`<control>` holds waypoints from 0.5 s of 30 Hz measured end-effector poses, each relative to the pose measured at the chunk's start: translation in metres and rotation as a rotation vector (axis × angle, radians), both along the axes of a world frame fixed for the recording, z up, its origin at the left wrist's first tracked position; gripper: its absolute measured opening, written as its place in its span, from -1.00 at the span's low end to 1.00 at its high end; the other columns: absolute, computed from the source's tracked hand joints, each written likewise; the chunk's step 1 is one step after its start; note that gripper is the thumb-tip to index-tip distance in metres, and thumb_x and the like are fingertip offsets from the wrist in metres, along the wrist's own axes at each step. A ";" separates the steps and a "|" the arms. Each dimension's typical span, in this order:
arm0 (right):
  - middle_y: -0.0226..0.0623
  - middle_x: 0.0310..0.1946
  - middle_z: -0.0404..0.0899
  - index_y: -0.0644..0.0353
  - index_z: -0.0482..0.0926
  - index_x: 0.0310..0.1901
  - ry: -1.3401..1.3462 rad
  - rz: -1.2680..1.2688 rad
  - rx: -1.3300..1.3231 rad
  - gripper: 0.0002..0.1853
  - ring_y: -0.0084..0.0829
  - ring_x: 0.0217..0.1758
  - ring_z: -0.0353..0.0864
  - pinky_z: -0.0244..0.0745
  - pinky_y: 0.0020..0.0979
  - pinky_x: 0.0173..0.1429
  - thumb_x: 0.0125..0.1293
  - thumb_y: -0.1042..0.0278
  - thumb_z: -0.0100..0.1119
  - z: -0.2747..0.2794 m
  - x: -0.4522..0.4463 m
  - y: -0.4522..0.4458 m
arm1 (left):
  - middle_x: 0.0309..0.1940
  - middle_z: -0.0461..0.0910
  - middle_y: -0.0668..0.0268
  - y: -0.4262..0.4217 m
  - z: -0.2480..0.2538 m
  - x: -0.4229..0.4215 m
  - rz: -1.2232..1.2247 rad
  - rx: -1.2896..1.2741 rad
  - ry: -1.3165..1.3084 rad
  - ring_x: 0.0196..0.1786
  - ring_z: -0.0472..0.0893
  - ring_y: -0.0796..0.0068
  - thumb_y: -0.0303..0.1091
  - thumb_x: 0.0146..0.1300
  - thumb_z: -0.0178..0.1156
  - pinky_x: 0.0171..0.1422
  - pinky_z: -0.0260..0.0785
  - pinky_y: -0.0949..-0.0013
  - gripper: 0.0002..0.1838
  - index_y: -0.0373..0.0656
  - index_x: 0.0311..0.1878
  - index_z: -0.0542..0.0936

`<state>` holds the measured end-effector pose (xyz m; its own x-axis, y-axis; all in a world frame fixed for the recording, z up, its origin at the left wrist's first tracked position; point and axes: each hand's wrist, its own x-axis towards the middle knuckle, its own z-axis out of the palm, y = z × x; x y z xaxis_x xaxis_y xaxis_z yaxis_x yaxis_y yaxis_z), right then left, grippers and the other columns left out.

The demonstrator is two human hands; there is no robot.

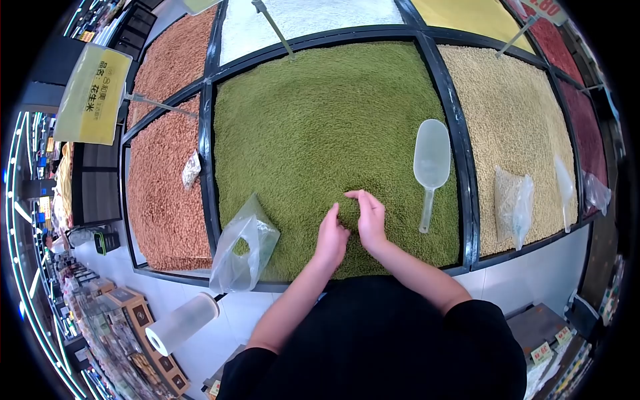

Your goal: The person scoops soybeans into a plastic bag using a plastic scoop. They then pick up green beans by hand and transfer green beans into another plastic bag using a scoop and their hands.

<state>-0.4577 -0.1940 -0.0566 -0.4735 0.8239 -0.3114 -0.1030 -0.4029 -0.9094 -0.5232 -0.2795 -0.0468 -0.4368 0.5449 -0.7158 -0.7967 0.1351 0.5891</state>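
Observation:
My left hand (333,238) and my right hand (370,221) are at the near middle of a bin of small green beans (320,120). Both are cupped and face each other, with a gap between them where beans show. The left thumb points up and its fingers curl inward. On the right hand a finger reaches left over the beans. No held object shows in either. Left of my hands, a clear plastic bag (257,223) leans over the bin's front edge, with a patch of green visible at it. To the right, a translucent scoop (432,157) lies on the beans.
Black dividers (460,147) separate the bins. Reddish peanuts (160,220) lie left, with a small white packet (191,169); pale beans (507,113) lie right, with a clear bag (512,203). A yellow sign (97,93) rises at left. A plastic-bag roll (183,323) hangs in front.

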 end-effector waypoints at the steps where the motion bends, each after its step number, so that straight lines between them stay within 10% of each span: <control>1: -0.21 -0.08 0.72 0.37 0.69 -0.11 -0.018 0.056 0.057 -0.62 -0.41 0.08 0.62 0.39 -0.37 0.30 0.60 0.28 -0.11 0.004 0.001 -0.003 | 0.30 0.44 0.12 0.003 0.003 0.000 0.034 0.004 -0.049 0.37 0.42 0.26 0.15 0.53 -0.06 0.48 0.25 0.12 -0.37 -0.23 0.35 0.38; 15: -0.03 0.13 0.62 0.36 0.61 0.12 0.052 0.454 0.777 -0.67 -0.07 0.23 0.60 0.43 -0.16 0.37 0.44 0.42 0.01 0.069 0.017 -0.025 | -0.04 0.55 0.22 0.007 0.007 -0.008 0.215 0.461 -0.671 0.05 0.56 0.26 0.19 0.54 -0.09 0.18 0.49 0.19 -0.51 -0.08 -0.04 0.51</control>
<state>-0.4412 -0.2187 0.0124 -0.8026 0.5232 0.2866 -0.1328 0.3116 -0.9409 -0.5314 -0.2721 -0.0401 -0.1255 0.8001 -0.5866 -0.9784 -0.1976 -0.0601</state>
